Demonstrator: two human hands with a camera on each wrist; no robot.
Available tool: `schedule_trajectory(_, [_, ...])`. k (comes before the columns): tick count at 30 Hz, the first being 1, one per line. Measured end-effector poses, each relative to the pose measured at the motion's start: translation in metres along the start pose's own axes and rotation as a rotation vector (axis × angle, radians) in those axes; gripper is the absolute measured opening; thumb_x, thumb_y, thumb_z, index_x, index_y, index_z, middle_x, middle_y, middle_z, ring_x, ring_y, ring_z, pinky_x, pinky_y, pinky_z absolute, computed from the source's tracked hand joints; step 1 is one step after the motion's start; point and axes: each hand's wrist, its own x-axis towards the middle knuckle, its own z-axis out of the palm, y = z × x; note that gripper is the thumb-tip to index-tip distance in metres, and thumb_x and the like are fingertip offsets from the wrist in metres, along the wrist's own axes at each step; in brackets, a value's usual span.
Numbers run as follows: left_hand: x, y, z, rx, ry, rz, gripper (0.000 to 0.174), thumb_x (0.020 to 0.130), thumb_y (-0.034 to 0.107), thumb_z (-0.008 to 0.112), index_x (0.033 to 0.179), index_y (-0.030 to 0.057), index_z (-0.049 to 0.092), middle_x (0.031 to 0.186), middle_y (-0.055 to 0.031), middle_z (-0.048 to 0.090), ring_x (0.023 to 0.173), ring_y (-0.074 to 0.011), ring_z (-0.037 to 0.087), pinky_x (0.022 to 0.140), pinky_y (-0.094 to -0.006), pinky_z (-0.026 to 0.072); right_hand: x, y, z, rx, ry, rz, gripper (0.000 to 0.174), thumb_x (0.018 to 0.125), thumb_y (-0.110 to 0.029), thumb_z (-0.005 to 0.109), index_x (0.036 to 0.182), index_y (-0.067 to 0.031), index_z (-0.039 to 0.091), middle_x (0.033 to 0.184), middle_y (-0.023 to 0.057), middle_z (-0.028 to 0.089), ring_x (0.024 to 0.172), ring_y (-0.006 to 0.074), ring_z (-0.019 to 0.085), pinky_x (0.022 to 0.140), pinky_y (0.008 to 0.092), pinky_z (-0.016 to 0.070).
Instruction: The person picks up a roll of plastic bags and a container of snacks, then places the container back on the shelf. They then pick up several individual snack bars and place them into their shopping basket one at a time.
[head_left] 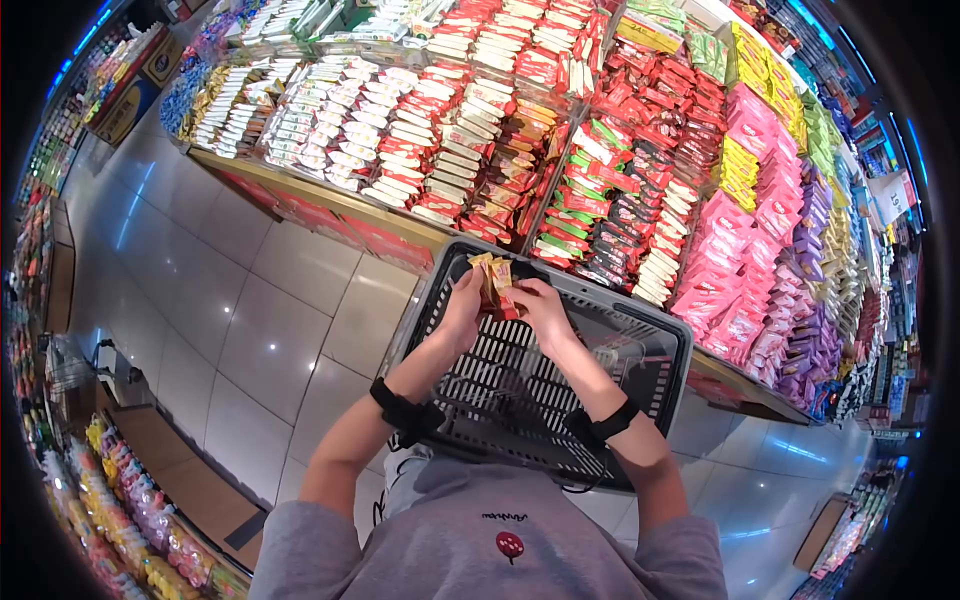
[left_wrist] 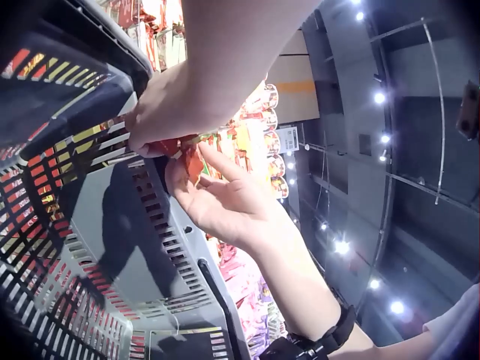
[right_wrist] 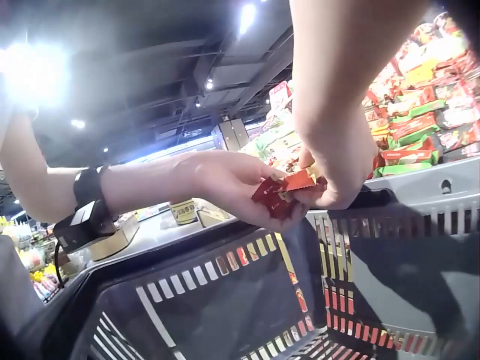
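Note:
Over the far end of a grey shopping basket (head_left: 640, 335), both hands hold small gold-and-red wrapped snack packets (head_left: 497, 272). My left hand (head_left: 463, 305) grips them from the left, thumb up along the wrapper. From the right, my right hand (head_left: 543, 310) pinches the packets with bent fingers. In the right wrist view, a red packet (right_wrist: 271, 198) lies in the left hand (right_wrist: 232, 187), against the right hand's fingertips. The left wrist view shows a red wrapper (left_wrist: 193, 163) between the right hand's (left_wrist: 229, 206) thumb and fingers; the left hand (left_wrist: 169, 120) partly hides it.
The slotted basket stands against a display bin with rows of wrapped snacks: white packs (head_left: 335, 120), red packs (head_left: 660, 90), pink packs (head_left: 740, 240). Tiled floor (head_left: 270, 330) stretches to the left. Another shelf of bagged goods (head_left: 150, 500) stands at lower left.

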Motion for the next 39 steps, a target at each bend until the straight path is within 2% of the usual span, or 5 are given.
schedule_trajectory(4, [0.0,0.004,-0.001,-0.039,-0.027,0.028,0.033,0.097,0.029,0.028,0.111,0.0072,0.048,0.098,-0.0058,0.059,0.084,-0.0158,0.059,0.073,-0.0312,0.0473,-0.003,-0.01,0.009,-0.363,0.103,-0.134,0.021,0.081,-0.015,0.062,0.094,0.0002,0.055,0.08,0.0031,0.058,0.071,0.0086,0.055,0.064,0.0222,0.0437])
schedule_trajectory(11, [0.009,0.015,-0.004,-0.157,-0.034,0.066,0.032,0.097,0.032,0.029,0.099,0.0073,0.049,0.077,-0.0049,0.056,0.067,-0.0156,0.057,0.06,-0.0293,0.0456,0.02,-0.044,0.015,-0.286,0.142,-0.383,0.015,0.079,-0.009,0.062,0.087,0.0014,0.054,0.078,0.0062,0.059,0.071,0.0113,0.056,0.066,0.024,0.043])
schedule_trajectory(18, [0.005,0.022,-0.02,-0.16,-0.067,0.056,0.032,0.095,0.033,0.037,0.103,0.0065,0.053,0.085,-0.0053,0.06,0.076,-0.0153,0.057,0.071,-0.0298,0.0453,0.075,-0.041,0.017,-0.587,0.311,-0.629,0.021,0.072,-0.01,0.067,0.085,0.0026,0.058,0.079,0.0134,0.064,0.073,0.0227,0.063,0.065,0.0309,0.0474])
schedule_trajectory(24, [0.007,0.023,-0.025,-0.134,-0.098,0.113,0.032,0.095,0.03,0.037,0.111,0.0048,0.051,0.098,-0.0067,0.06,0.085,-0.0156,0.058,0.076,-0.0308,0.0447,0.027,-0.042,0.03,0.024,-0.062,-0.154,0.021,0.079,-0.01,0.062,0.094,0.0035,0.054,0.083,0.0083,0.06,0.073,0.0132,0.06,0.064,0.0243,0.0472])
schedule_trajectory(39, [-0.006,0.006,-0.015,0.019,-0.11,-0.02,0.026,0.092,0.027,0.047,0.103,0.0052,0.054,0.086,-0.0034,0.06,0.077,-0.0119,0.058,0.072,-0.0278,0.0447,-0.004,0.015,0.003,-0.081,-0.01,-0.021,0.026,0.078,-0.015,0.065,0.095,0.0019,0.054,0.081,0.0062,0.06,0.069,0.0112,0.057,0.061,0.0249,0.0429])
